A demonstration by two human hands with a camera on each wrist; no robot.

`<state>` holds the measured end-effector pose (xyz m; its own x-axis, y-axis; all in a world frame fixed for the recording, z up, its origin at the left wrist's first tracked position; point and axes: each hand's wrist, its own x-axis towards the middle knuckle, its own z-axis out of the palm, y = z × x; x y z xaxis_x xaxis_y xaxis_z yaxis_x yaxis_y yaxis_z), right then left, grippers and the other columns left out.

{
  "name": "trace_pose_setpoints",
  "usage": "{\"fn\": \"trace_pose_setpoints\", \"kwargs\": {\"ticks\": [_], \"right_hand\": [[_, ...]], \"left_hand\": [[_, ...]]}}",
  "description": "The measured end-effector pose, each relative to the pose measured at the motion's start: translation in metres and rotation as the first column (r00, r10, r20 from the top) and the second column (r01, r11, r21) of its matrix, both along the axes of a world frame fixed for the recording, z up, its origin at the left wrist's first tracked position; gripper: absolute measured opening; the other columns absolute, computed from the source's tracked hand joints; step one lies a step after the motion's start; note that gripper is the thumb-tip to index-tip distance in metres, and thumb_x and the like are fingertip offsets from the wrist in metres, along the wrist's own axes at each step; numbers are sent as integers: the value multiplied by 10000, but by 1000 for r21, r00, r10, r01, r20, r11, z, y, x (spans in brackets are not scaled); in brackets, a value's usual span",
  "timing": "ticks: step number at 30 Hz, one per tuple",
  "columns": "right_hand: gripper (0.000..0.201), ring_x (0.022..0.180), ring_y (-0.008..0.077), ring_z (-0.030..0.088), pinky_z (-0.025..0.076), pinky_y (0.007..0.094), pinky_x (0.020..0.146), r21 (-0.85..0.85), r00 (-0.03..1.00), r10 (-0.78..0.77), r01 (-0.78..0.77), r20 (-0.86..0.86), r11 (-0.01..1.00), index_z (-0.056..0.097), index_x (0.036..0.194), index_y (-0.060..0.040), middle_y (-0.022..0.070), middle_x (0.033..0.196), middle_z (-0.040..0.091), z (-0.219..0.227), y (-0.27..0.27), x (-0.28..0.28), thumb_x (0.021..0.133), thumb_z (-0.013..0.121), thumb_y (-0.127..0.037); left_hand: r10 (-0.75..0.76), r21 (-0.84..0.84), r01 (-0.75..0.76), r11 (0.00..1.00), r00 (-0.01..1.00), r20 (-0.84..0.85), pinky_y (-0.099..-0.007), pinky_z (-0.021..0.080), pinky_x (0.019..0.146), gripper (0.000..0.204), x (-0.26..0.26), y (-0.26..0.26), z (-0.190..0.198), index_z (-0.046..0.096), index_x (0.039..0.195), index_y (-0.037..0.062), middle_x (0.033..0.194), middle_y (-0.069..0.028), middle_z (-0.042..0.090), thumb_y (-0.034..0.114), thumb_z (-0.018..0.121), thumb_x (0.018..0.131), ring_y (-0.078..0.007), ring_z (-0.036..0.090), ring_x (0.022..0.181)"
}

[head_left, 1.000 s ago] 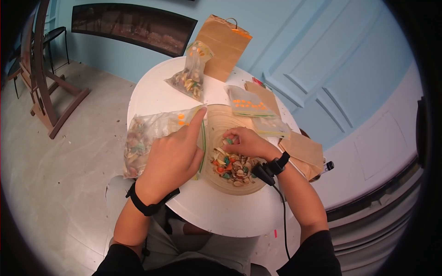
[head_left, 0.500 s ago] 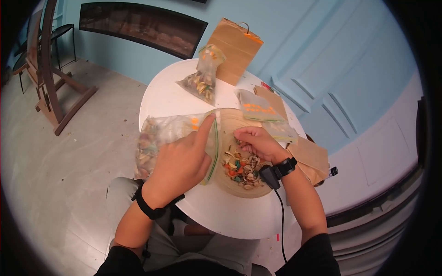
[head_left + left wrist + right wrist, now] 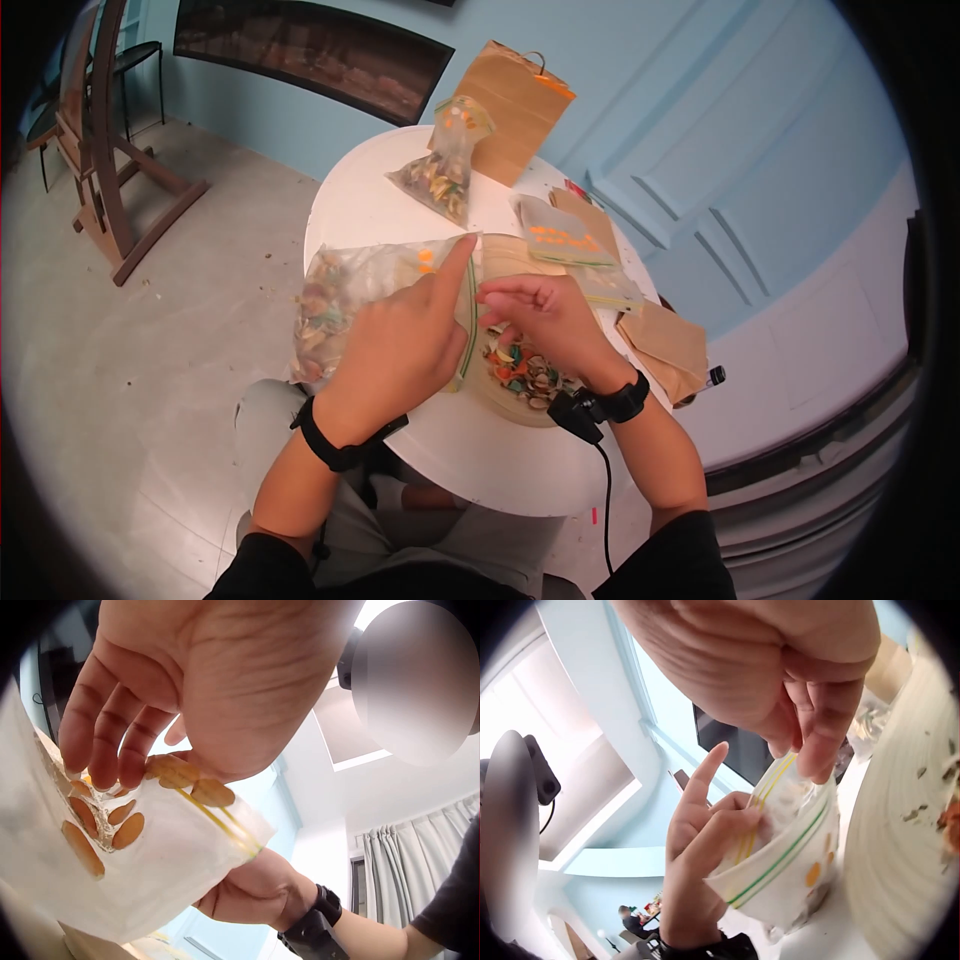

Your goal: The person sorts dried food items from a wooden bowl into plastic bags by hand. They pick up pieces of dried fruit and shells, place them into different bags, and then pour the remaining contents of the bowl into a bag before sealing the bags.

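Note:
My left hand (image 3: 405, 335) pinches the open mouth of a clear zip bag (image 3: 312, 345), its index finger pointing out straight. The bag has orange oval marks and dried potpourri-like pieces at its far left end. My right hand (image 3: 550, 315) is at that mouth; in the right wrist view its fingertips (image 3: 821, 761) reach down into the opening, spread a little apart, with nothing visible between them. Beneath the right hand, a round ribbed pale bowl (image 3: 512, 252) holds a heap of mixed brown, orange and green pieces (image 3: 530, 378), partly hidden by the hand.
On the white round table (image 3: 350, 190) a filled zip bag (image 3: 445, 180) stands before a brown paper bag (image 3: 515, 110). At the right lie flat zip bags (image 3: 565, 235) and a folded paper bag (image 3: 665, 350). A wooden easel (image 3: 105, 150) stands on the floor at the left.
My right hand has come up from the pieces in the bowl and moved left to the bag's mouth, its fingers spreading. My left hand keeps hold of the bag. The head view shifted slightly.

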<state>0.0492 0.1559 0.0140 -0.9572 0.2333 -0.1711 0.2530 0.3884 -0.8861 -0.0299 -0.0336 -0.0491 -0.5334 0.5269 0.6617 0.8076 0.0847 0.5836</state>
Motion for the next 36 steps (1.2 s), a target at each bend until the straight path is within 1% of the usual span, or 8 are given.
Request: {"fn": "trace_pose_setpoints", "kwargs": {"ticks": [3, 9, 10, 16, 19, 22, 28, 36], "right_hand": [[278, 864, 111, 708, 548, 233, 698, 157, 996, -91, 92, -17, 983, 687, 1204, 3, 62, 1011, 737, 0, 24, 8, 973, 700, -152], [214, 761, 138, 677, 529, 264, 717, 565, 925, 260, -376, 278, 734, 716, 1090, -10, 71, 955, 739, -20, 60, 47, 913, 759, -124], [191, 737, 156, 658, 524, 283, 724, 590, 927, 325, -370, 187, 718, 724, 1067, -27, 77, 929, 731, -28, 64, 50, 902, 765, -114], [158, 764, 103, 657, 530, 261, 699, 550, 996, -1, -46, 85, 834, 708, 1093, 9, 50, 937, 727, -33, 71, 53, 958, 687, -72], [186, 764, 76, 650, 533, 224, 689, 220, 989, -144, 138, 13, 966, 685, 1139, 22, 28, 942, 725, -35, 84, 48, 982, 655, -73], [213, 754, 73, 641, 529, 206, 667, 41, 969, -248, 248, 0, 968, 665, 1169, 25, 24, 915, 717, -37, 88, 45, 985, 652, -83], [243, 780, 55, 632, 508, 202, 639, 3, 979, -187, 187, 80, 982, 665, 1193, -10, 12, 938, 706, -41, 87, 44, 974, 687, -115], [202, 766, 65, 609, 497, 210, 663, -520, 993, -102, 120, 64, 846, 664, 1185, -33, -25, 944, 674, -33, 81, 43, 993, 657, -95]], "left_hand": [[17, 22, -18, 1000, 1000, 21, -428, 512, 642, 758, -2, 0, 3, 336, 1540, 44, 815, -149, 653, 20, 601, 831, -334, 660, 700], [60, 21, -61, 998, 998, 37, -418, 502, 630, 758, -3, 6, 8, 344, 1541, 68, 741, -130, 639, 19, 590, 826, -333, 652, 679], [59, 22, -60, 998, 998, 37, -419, 501, 629, 756, -2, 8, 8, 345, 1541, 69, 742, -131, 640, 20, 589, 826, -333, 651, 677], [38, -48, -36, 998, 999, 37, -461, 521, 643, 734, 3, 13, 13, 361, 1520, 48, 874, -173, 667, 51, 599, 826, -369, 667, 748], [32, -70, -30, 997, 999, 36, -478, 532, 650, 723, 3, 15, 13, 371, 1508, 32, 945, -194, 682, 62, 607, 825, -383, 677, 790], [37, -68, -35, 997, 999, 29, -474, 532, 647, 723, 3, 16, 13, 375, 1507, 29, 942, -194, 682, 60, 608, 823, -378, 679, 791], [38, -32, -37, 999, 999, 8, -428, 508, 625, 747, 3, 17, 8, 353, 1536, 56, 731, -131, 643, 41, 594, 829, -337, 655, 665], [2, -122, -3, 992, 1000, -4, -437, 531, 617, 763, 8, 16, 8, 357, 1523, 21, 855, -156, 660, 58, 640, 814, -332, 678, 729]]}}
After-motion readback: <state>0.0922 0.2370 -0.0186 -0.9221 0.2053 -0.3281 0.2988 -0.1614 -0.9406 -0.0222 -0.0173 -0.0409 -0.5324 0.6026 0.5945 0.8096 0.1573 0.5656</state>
